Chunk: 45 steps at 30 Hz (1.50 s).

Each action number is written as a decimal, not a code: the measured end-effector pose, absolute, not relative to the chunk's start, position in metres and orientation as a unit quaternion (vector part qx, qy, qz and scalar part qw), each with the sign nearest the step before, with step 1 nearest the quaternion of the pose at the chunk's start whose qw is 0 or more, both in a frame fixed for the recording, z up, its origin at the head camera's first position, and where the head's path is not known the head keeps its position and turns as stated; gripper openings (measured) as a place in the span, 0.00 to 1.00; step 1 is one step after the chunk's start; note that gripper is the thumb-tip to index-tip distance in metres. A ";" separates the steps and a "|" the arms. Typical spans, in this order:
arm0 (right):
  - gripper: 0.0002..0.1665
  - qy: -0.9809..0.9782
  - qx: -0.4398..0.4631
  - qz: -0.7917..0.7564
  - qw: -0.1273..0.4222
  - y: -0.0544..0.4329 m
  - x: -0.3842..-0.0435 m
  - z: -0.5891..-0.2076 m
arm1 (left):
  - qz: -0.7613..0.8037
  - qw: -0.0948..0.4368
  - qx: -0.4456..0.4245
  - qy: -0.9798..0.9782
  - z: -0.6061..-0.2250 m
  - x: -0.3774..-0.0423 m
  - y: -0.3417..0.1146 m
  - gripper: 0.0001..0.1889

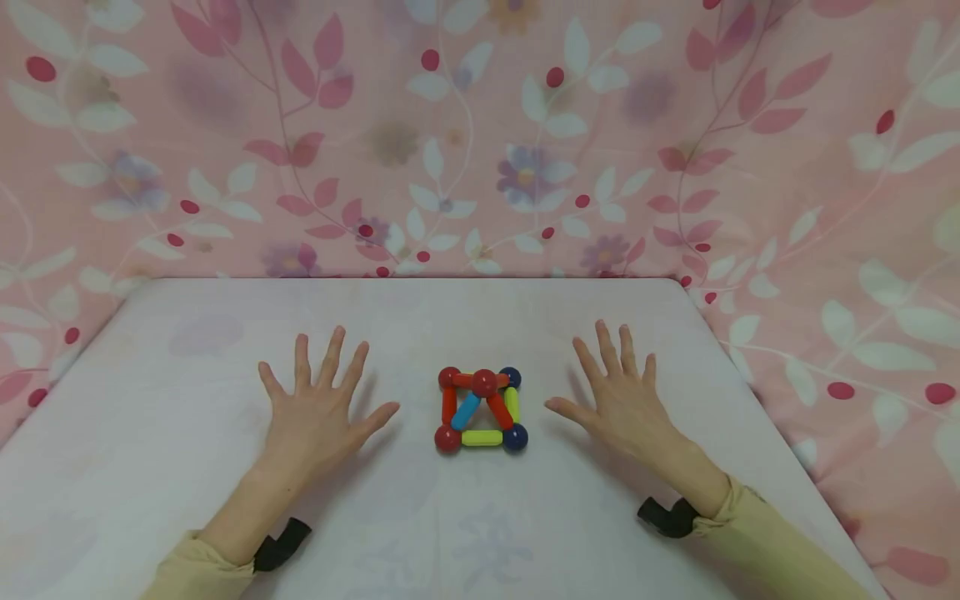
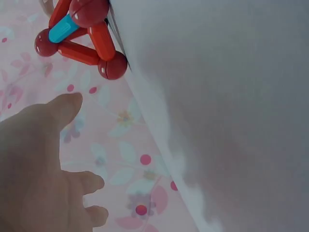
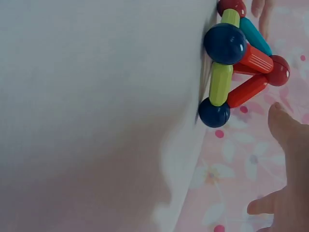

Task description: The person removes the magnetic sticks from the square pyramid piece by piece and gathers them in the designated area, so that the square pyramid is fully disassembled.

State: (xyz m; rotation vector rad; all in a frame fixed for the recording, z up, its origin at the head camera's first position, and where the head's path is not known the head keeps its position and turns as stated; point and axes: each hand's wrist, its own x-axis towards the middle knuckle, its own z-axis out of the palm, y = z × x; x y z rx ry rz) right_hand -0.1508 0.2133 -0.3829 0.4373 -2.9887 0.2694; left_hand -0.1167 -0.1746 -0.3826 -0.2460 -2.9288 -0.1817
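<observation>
A small pyramid of magnetic rods and balls (image 1: 483, 383) stands on the table between both hands. Its square base has red balls at the left corners and dark blue balls (image 3: 225, 43) at the right ones. Red and yellow-green rods form the sides, and a red ball tops it, joined by rods including a blue one (image 2: 63, 29). To its left, my left hand (image 1: 315, 421) hovers palm down with fingers spread, thumb toward the pyramid. On the other side my right hand (image 1: 630, 404) mirrors it, fingers also spread. Both hands hold nothing and stay apart from the pyramid.
The table (image 1: 480, 525) wears a pale, faintly patterned cover and has rounded far corners. Behind it and along the right side hangs a pink floral cloth (image 1: 480, 150). A black device (image 1: 283, 544) sits under the left wrist, another black device (image 1: 667, 517) under the right.
</observation>
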 end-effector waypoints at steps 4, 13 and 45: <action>0.59 -0.979 0.158 0.116 0.050 0.204 -0.151 -0.380 | -0.087 0.066 -0.096 -0.989 -0.382 -0.117 -0.163 0.50; 0.42 -0.943 0.233 0.226 0.066 0.176 -0.151 -0.366 | -0.216 -0.037 -0.154 -0.963 -0.386 -0.121 -0.135 0.57; 0.23 -0.828 0.404 0.379 0.093 0.126 -0.165 -0.384 | -0.434 -0.114 -0.206 -0.870 -0.408 -0.138 -0.121 0.54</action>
